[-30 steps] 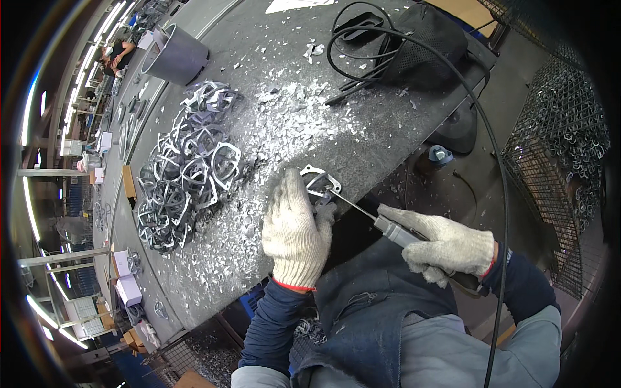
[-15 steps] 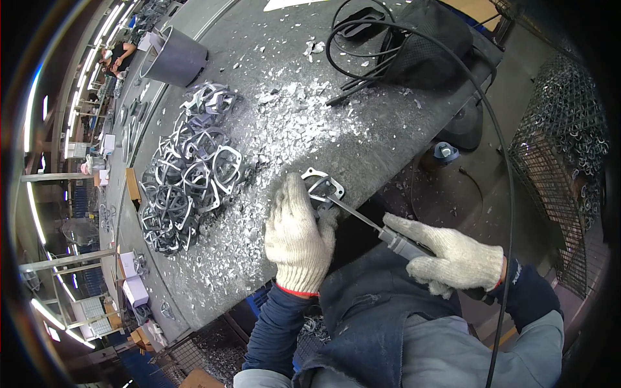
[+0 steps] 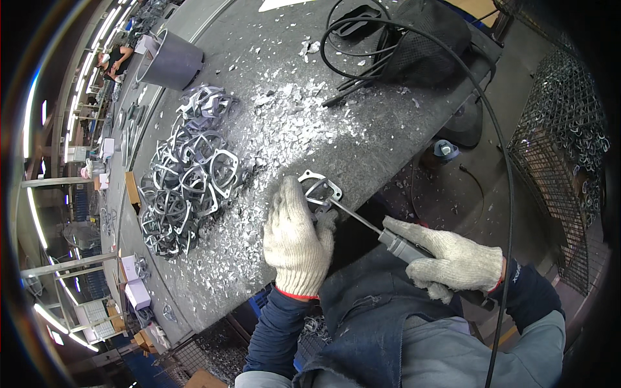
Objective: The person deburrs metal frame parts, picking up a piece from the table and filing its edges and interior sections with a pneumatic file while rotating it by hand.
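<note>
The left hand (image 3: 296, 242) holds a metal frame (image 3: 336, 192) on the worktop (image 3: 369, 152), right of more frames (image 3: 184, 178); the right hand (image 3: 456, 258) grips a tool (image 3: 402, 247), its tip (image 3: 334, 202) by the frame

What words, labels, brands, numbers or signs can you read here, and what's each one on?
Nothing reads clearly enough to quote.
Dark right sleeve: small pale lettering, too small and partial to read whole.
Grey tool in the right hand: no readable marking.
White boxes at left: no legible text.
White sheet, top edge: cut off, nothing legible.
</note>
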### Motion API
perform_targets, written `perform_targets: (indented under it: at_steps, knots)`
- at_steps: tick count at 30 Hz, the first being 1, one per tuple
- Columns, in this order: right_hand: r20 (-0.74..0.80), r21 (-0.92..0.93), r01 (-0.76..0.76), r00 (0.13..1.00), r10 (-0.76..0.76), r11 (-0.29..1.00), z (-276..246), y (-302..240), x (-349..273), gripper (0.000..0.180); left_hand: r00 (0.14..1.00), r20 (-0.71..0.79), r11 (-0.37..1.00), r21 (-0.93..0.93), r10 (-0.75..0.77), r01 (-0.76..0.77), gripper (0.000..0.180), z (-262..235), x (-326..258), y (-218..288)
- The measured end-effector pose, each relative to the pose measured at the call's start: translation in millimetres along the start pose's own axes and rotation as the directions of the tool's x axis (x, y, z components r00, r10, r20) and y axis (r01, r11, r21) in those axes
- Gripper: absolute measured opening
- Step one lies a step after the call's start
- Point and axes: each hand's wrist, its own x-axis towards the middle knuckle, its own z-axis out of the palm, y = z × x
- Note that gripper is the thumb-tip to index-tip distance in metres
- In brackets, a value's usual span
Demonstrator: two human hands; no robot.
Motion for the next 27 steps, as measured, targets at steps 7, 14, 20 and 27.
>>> perform_targets:
  at_steps: [7, 14, 20, 27]
  knots:
    - [0.044, 0.089, 0.063, 0.997, -0.067, 0.994, -5, 6, 14, 0.091, 1.0, 0.008, 0.999, -0.029, -0.028, 0.028, 0.093, -6, 3, 7]
    - [-0.005, 0.005, 0.05, 0.999, -0.05, 0.999, -7, 4, 14, 0.088, 1.0, 0.015, 0.999, -0.031, -0.019, 0.019, 0.095, 1, 0, 1]
    - [-0.124, -0.933, 0.135, 0.75, -0.649, 0.334, -10, 20, 16, 0.076, 0.994, 0.083, 0.995, -0.061, -0.074, 0.079, 0.095, -5, 3, 5]
    - [-0.205, -0.973, -0.096, 0.78, -0.59, 0.211, 18, 9, -7, 0.072, 0.998, -0.058, 1.0, 0.0, 0.023, -0.023, 0.094, -2, 2, 5]
